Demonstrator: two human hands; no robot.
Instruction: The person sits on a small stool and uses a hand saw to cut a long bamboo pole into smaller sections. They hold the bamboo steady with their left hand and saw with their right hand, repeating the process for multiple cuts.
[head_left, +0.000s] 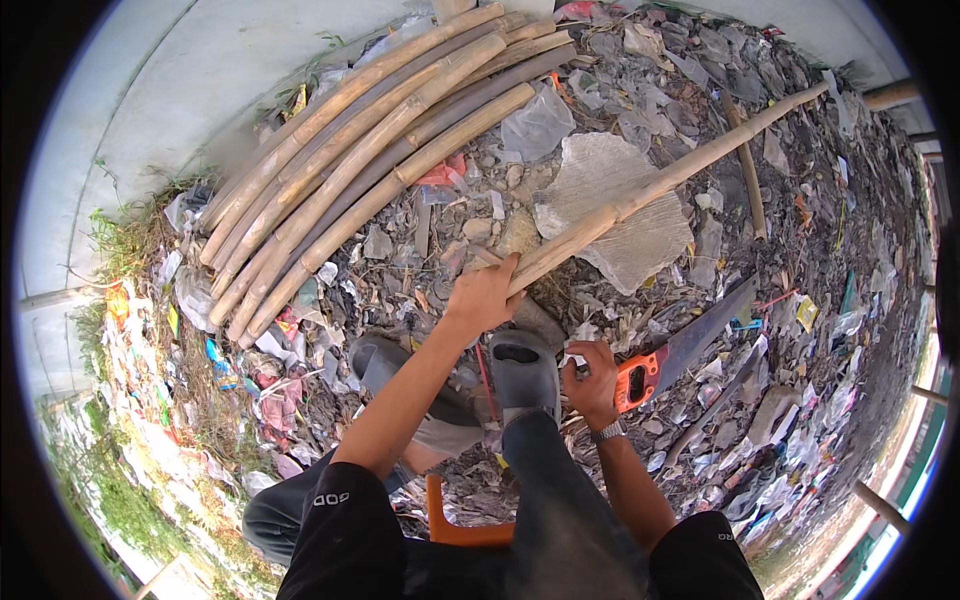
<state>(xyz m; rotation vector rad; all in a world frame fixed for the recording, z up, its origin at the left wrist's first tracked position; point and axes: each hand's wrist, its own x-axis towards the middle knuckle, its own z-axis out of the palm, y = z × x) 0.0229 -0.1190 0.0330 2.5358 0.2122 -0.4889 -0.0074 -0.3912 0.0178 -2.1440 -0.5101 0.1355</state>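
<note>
Your left hand (483, 295) grips the pole (660, 185), right hand (590, 380) holds the saw (690, 345) — that pole could roll underfoot — blade may slip.

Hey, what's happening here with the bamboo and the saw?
A person stands on littered ground. Their left hand grips the near end of a long bamboo pole that stretches away to the upper right. Their right hand holds a handsaw by its orange handle, the blade off the pole. A stack of bamboo poles lies to the left.
</note>
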